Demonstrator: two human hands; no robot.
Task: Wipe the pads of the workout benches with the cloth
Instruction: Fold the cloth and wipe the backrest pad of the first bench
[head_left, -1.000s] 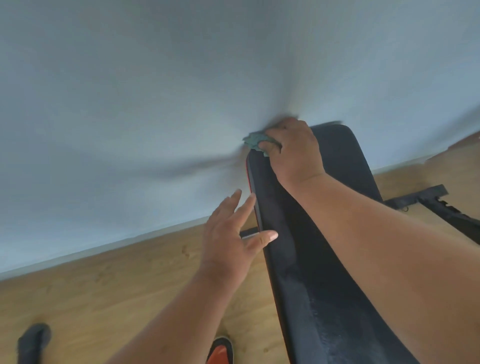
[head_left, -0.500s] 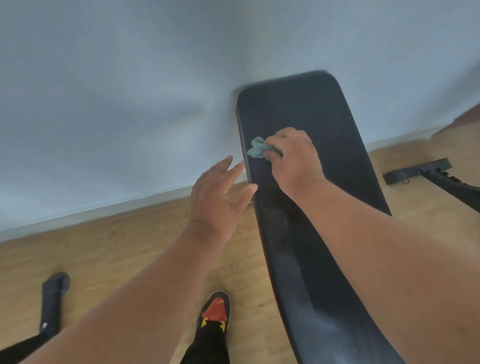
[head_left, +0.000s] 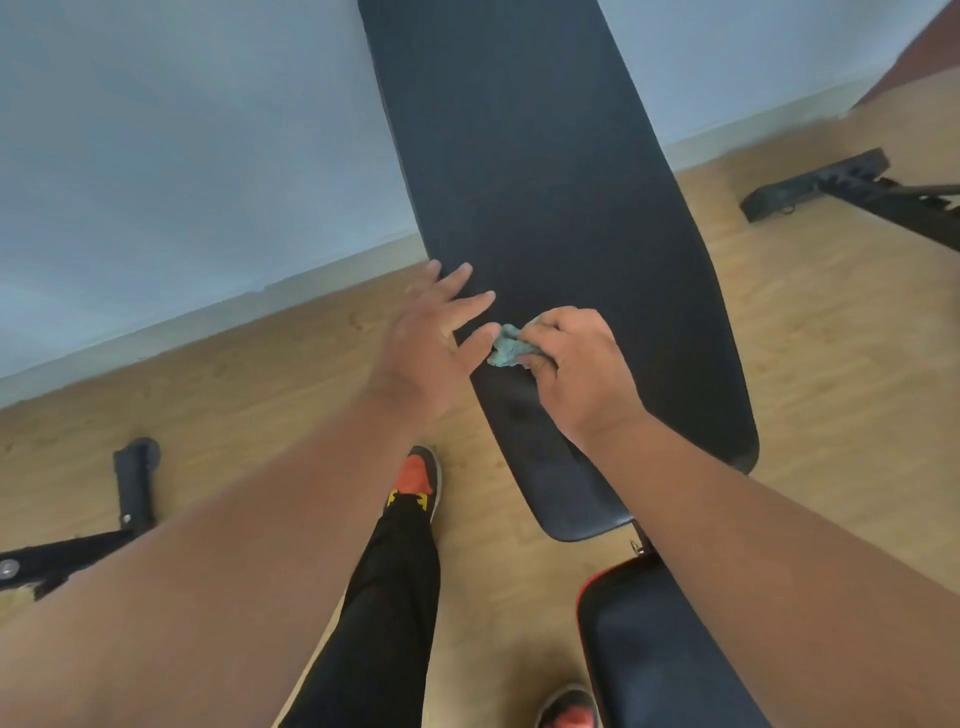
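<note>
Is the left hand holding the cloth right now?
No, the cloth is bunched in the right hand on the long bench pad, while the left hand is open.

Bare forearms (head_left: 218, 587), black trousers (head_left: 384, 613), red-orange and black shoes (head_left: 415, 475) with yellow accents

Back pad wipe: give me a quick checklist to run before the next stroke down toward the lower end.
1. Cloth held: ok. The right hand grips the bunched teal cloth.
2. Cloth on the pad: ok, it sits against the back pad near its left edge.
3. Left hand out of the stroke path: not ok. Its fingers are spread at the pad's left edge, right beside the cloth.
4. Lower end of the pad free: ok, apart from the right forearm crossing it.
5. Seat pad wiped: cannot tell.
6. Footing: ok, a shoe stands on the floor left of the pad.
</note>
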